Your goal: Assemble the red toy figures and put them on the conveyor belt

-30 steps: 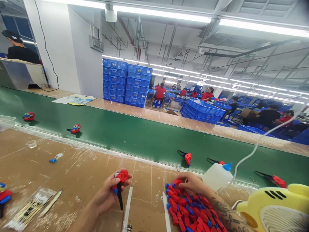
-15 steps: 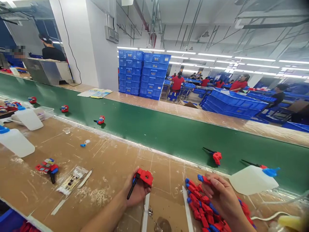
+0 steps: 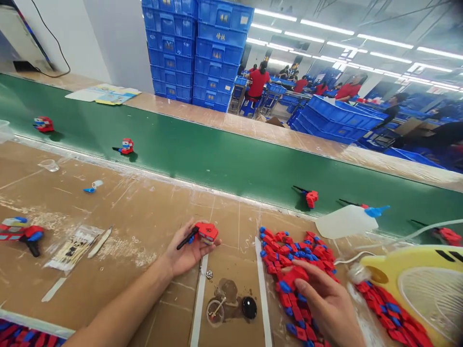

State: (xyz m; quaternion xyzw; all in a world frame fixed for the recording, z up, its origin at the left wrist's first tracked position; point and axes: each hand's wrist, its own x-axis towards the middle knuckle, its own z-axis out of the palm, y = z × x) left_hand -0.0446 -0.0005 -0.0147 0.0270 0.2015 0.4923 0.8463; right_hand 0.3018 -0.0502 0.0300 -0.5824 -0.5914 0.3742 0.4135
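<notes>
Left hand [image 3: 188, 253]: your fingers cradle and grip the red toy piece [image 3: 207, 232], its black rod [image 3: 187, 239] pointing outward | Right hand [image 3: 323, 301]: your fingers pinch a red part [image 3: 294, 277] on the red-and-blue parts pile [image 3: 289, 255] | Steady both low over the cardboard bench top [image 3: 119, 212]

- Cardboard-topped table [image 3: 119, 226]
- Heap of red-and-blue toy parts [image 3: 300, 255] beside a white strip [image 3: 263, 289]
- Brown stain [image 3: 226, 294] near a round black piece [image 3: 249, 307]
- Packet of sticks [image 3: 74, 248]
- Small plastic cup [image 3: 48, 165]
- Green conveyor belt [image 3: 217, 164] carrying red toys [image 3: 126, 146]
</notes>
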